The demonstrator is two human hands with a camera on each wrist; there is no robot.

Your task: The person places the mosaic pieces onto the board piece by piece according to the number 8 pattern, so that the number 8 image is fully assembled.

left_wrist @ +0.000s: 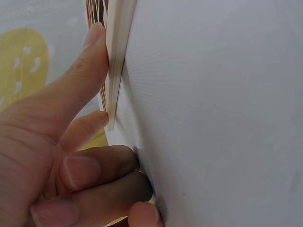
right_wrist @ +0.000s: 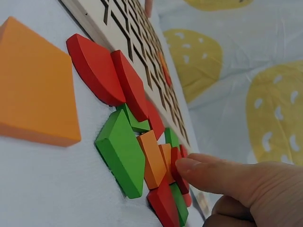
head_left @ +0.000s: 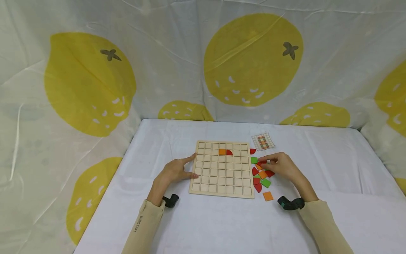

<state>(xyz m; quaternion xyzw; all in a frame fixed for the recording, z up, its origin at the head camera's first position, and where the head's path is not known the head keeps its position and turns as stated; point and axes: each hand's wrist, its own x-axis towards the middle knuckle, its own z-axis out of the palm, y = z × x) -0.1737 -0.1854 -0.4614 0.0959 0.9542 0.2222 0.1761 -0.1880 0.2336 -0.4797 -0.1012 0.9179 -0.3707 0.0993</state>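
Observation:
A pale wooden grid board (head_left: pixel 222 173) lies on the table, with an orange square tile (head_left: pixel 222 152) and a red quarter-circle tile (head_left: pixel 229 152) side by side in an upper row. My left hand (head_left: pixel 174 170) rests at its left edge, thumb and index finger spread along the frame (left_wrist: pixel 116 61), the other fingers bent against the cloth. To the right of the board, my right hand (head_left: pixel 282 165) reaches into a loose pile of tiles. Its thumb and index finger pinch a red tile (right_wrist: pixel 178 169), partly covered by the thumb.
Red, orange and green tiles (head_left: pixel 265 183) lie overlapping along the board's right edge. One orange square (head_left: pixel 268 196) sits apart, nearer the front. A small pattern card (head_left: pixel 263 141) lies behind the pile. Lemon-printed cloth (head_left: pixel 253 60) hangs behind the white table.

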